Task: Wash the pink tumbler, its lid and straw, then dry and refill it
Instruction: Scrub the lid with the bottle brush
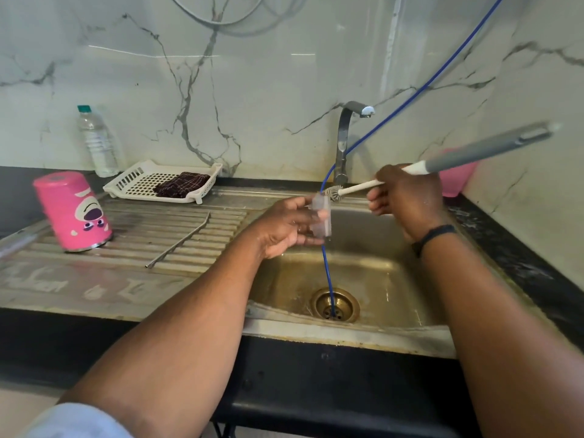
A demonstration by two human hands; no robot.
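- The clear, see-through plastic lid (322,216) sits at the centre of the frame, above the left part of the basin, held on edge in the left hand (290,227), whose fingers curl round it from behind and below.
- The right hand (406,197), just right of centre, is clenched round the white shaft of a long bottle brush (442,164); its grey handle runs up toward the right edge of the frame, and its small bristle head touches the top of the lid.
- The pink tumbler with a cartoon bear face (73,211) stands upside down at the left of the frame, on the ribbed steel draining board (164,235), and looks tilted.
- The thin bent metal straw (180,241) lies on the same ribs, between the tumbler and the left hand, touching neither.
- The stainless steel sink basin (379,279) fills the lower centre right, with a brass-coloured drain (335,305) at its bottom.
- A thin blue hose (410,96) comes down from the upper right, passes the chrome tap (344,137) and the lid, and ends in the drain.
- A white slotted plastic tray (142,178) holding a dark checked cloth (183,184) sits behind the draining board, left of centre.
- A clear water bottle with a green cap (96,140) stands at the upper left, against the marble-patterned wall.
- A pink plastic object (455,181) shows partly behind the right hand; what it is cannot be told.
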